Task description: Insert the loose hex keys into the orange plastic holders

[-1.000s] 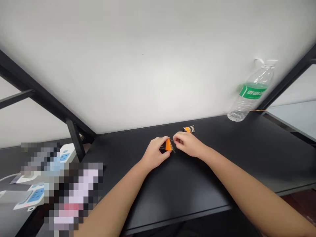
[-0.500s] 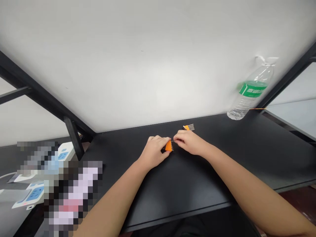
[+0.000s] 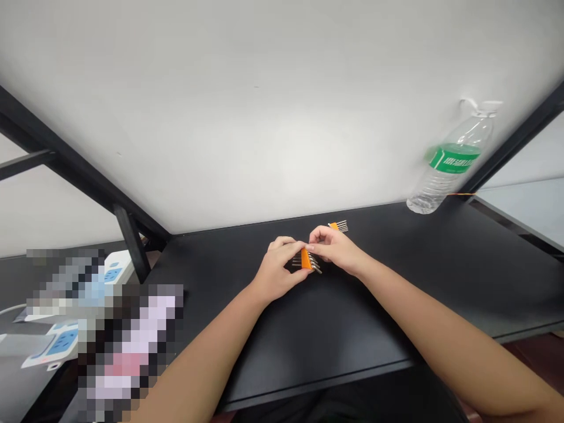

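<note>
Well, the bottle (image 3: 443,173) at the back right of the desk (image 3: 348,335) wears a green label (image 3: 456,158) with white characters, too smeared to read. Its cap is white and its body clear. The desk is black with a soft sheen and meets a pale, plain wall (image 3: 273,117). Dark bars (image 3: 130,241) slant up at both sides, and on the left a white socket strip (image 3: 64,342) with blue faces lies beside patches blurred into blocks.

Near the middle, over the desk, the left hand (image 3: 277,271) has its thumb and fingers clamped on an orange holder (image 3: 305,259). The holder is a small wedge; thin metal keys stick out on both sides, their bent ends to the right. The right hand (image 3: 337,249) has its fingers curled at the holder's upper right; whether they pinch a key, I cannot tell. Just behind that hand lies a second holder (image 3: 334,226), also orange, its straight rods (image 3: 343,225) pointing right.
</note>
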A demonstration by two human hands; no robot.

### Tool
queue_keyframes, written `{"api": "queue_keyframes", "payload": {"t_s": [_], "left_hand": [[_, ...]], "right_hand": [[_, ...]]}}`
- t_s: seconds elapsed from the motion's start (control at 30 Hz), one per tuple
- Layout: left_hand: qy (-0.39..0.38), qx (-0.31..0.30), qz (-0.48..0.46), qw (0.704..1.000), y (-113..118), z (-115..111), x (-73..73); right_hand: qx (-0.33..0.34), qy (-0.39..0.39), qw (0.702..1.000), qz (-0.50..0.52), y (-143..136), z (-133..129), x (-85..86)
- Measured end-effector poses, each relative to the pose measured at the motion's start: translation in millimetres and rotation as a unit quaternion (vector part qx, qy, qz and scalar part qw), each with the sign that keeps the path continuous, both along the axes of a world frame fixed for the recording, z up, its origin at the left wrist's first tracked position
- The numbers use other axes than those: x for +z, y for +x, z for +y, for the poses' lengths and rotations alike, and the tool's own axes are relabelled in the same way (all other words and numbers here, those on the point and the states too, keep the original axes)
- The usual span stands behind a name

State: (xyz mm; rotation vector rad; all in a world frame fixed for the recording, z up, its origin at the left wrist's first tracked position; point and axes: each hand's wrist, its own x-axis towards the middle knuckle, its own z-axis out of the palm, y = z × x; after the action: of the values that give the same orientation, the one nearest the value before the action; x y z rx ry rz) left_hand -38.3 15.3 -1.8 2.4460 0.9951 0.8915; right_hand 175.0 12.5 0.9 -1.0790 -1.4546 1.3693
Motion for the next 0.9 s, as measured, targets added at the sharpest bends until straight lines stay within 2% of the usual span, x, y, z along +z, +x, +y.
{"api": "queue_keyframes", "payload": {"t_s": [0.1,0.27,0.37,0.47,0.6,0.73,0.83,0.9], "left_hand": [[-0.001,0.019,-0.023,1.000,-0.9,3.5,-1.8],[-0.001,0.117,-0.036,0.993,-4.0,12.5,-9.0],[0.009,0.128,-0.003,0.992,-3.9,13.8,-9.3],[0.015,0.127,0.056,0.990,-3.4,14.3,-7.8],[-0.002,0.152,0.119,0.981,-5.2,18.7,-7.6],[-0.011,0.193,0.166,0.967,-7.2,21.1,-7.7],[-0.012,0.202,0.152,0.967,-6.0,19.2,-7.6],[-0.013,0.194,0.130,0.972,-3.9,17.1,-7.6]], "right_hand": [[0.000,-0.006,0.999,-0.054,2.6,-0.4,1.1],[0.030,0.101,0.974,-0.202,-1.0,-8.2,0.1],[0.007,0.157,0.960,-0.234,-9.3,-10.6,-5.9],[-0.027,0.180,0.944,-0.277,-15.3,-10.0,-9.9],[-0.058,0.160,0.918,-0.359,-7.8,-5.2,-6.5],[-0.071,0.096,0.895,-0.429,8.8,2.1,-1.0],[-0.051,0.078,0.873,-0.479,14.3,4.1,0.6],[-0.033,0.095,0.845,-0.525,13.2,1.6,1.8]]}}
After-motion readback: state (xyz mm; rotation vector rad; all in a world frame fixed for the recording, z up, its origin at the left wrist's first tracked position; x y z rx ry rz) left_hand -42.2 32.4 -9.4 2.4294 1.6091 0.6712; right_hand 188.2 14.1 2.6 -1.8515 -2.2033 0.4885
